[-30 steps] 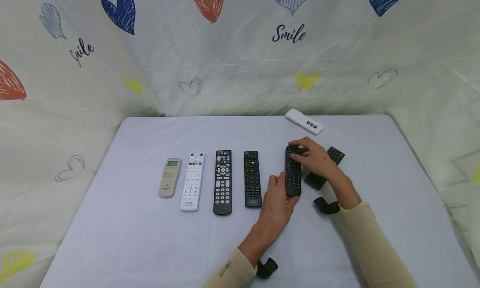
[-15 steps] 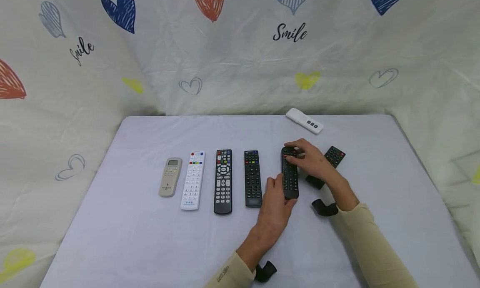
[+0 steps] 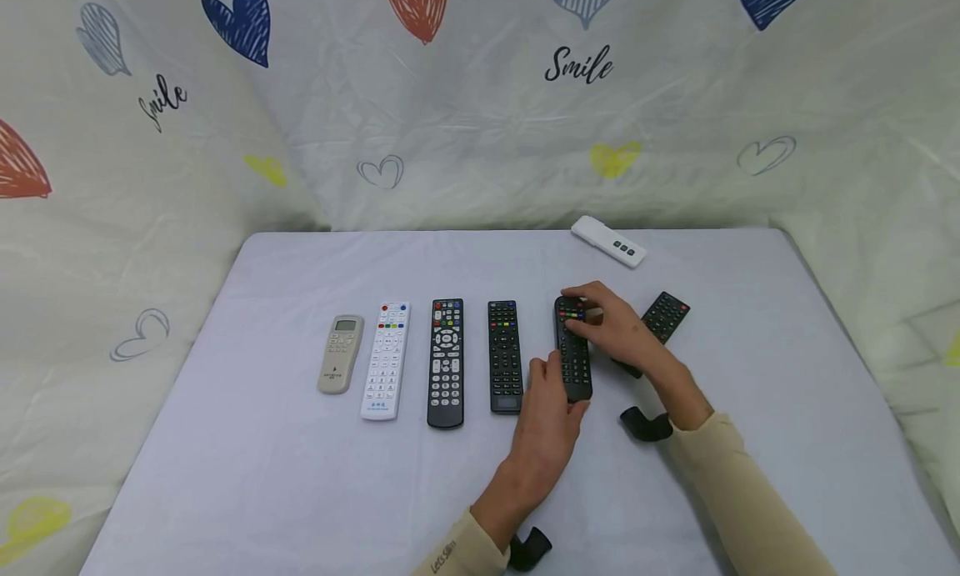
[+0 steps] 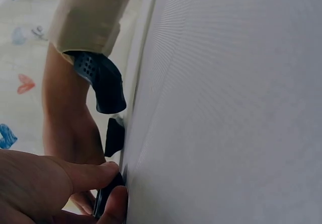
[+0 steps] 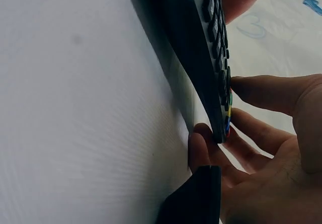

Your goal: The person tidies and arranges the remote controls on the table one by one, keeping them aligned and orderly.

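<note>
Both hands are on a black remote control (image 3: pixel 576 369) with coloured buttons near its far end. My left hand (image 3: pixel 542 426) grips its near end, thumb at the bottom edge and fingers along the left side. In the left wrist view the thumb and a finger pinch the dark remote end. My right hand (image 3: pixel 618 326) holds the far end, thumb on the buttons and fingers curled round the top edge. The right wrist view shows the remote (image 5: pixel 193 48) close over the white cloth, fingertips at its end. Another black remote (image 3: pixel 666 313) lies slanted, partly hidden behind the right hand.
To the left stand in a row a beige remote (image 3: pixel 341 355), a white remote (image 3: pixel 386 363), a larger black remote (image 3: pixel 446 363) and a slim black remote (image 3: pixel 505 359). A white three-button remote (image 3: pixel 608 242) lies at the back of the white-covered table (image 3: pixel 262 476).
Both hands have shifted the held black remote a little left and nearer to me, toward the row. The right hand now covers more of the slanted remote. The other remotes have stayed put.
</note>
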`<state>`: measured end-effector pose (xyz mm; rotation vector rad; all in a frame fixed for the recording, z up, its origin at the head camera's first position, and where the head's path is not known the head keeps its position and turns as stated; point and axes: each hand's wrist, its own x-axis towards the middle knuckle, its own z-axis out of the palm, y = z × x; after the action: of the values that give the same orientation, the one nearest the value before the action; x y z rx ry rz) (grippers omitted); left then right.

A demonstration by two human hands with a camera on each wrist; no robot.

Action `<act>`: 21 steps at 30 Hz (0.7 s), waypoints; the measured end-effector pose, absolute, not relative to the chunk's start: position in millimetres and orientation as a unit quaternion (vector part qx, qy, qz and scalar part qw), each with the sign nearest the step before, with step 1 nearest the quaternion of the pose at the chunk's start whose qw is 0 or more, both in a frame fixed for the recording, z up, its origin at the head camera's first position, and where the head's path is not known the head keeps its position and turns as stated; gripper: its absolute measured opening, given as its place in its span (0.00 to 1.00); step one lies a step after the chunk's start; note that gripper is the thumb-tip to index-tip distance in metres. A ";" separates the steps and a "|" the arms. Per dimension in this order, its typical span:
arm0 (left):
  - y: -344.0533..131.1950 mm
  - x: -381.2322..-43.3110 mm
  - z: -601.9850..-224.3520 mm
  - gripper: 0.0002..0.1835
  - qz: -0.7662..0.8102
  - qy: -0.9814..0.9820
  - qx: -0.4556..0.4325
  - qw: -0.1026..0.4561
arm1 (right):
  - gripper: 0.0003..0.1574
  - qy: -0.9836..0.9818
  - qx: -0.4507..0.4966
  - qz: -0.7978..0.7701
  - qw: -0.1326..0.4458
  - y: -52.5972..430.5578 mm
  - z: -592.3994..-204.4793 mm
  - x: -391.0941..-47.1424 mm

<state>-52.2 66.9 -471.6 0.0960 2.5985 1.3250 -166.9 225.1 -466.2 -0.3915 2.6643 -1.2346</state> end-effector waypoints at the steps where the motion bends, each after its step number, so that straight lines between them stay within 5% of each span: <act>1: 66.8 -51.8 -471.7 0.43 0.452 0.884 0.033 0.111 | 0.31 0.895 -0.134 -0.416 0.089 224.8 -467.0 -166.9; 21: 63.8 -47.9 -472.5 0.41 0.448 0.889 0.023 0.093 | 0.33 0.895 -0.138 -0.415 0.093 212.8 -468.1 -165.9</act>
<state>-47.9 63.8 -472.5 0.0692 2.6380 1.3283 -165.9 212.8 -468.1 -0.4086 2.6556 -1.2308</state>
